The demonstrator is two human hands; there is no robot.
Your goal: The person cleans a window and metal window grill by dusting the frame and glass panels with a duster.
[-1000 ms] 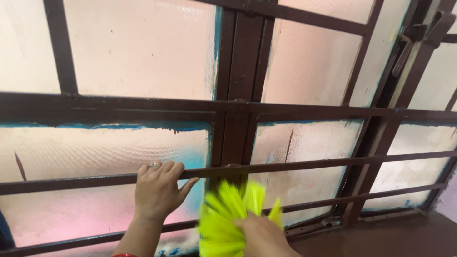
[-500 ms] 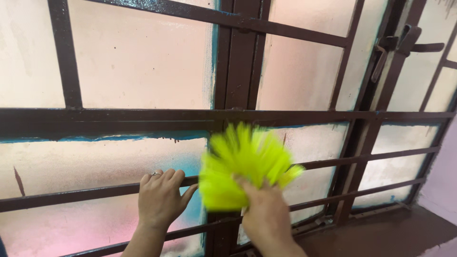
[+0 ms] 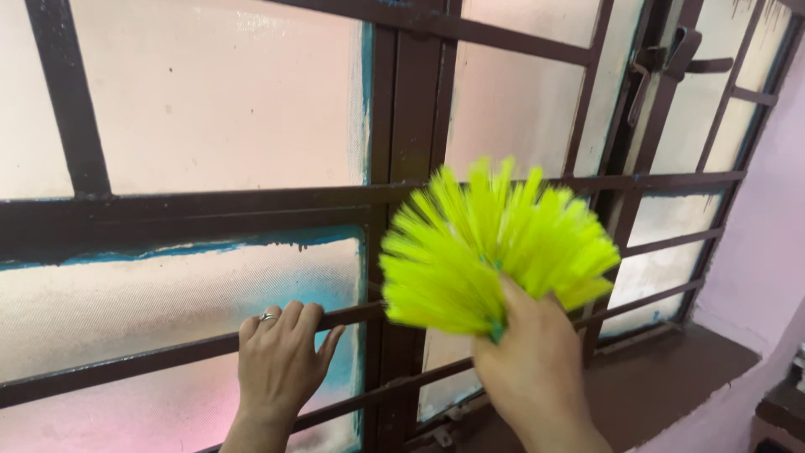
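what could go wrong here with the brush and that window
The right hand grips the yellow-green brush only at its base, so a hard sweep might knock it loose against the brown window bars. The left hand has its fingers curled over a grille bar in front of the frosted glass; they could get pinched or scraped there.

**Blurred, covered and cut off**

The yellow-green brush (image 3: 495,243) is blurred, its bristle tips indistinct; its handle is covered by the right hand (image 3: 532,369). Both forearms run off the bottom edge. The brush hides part of the window bars (image 3: 168,356). The window handle (image 3: 662,63) is too small to read clearly.
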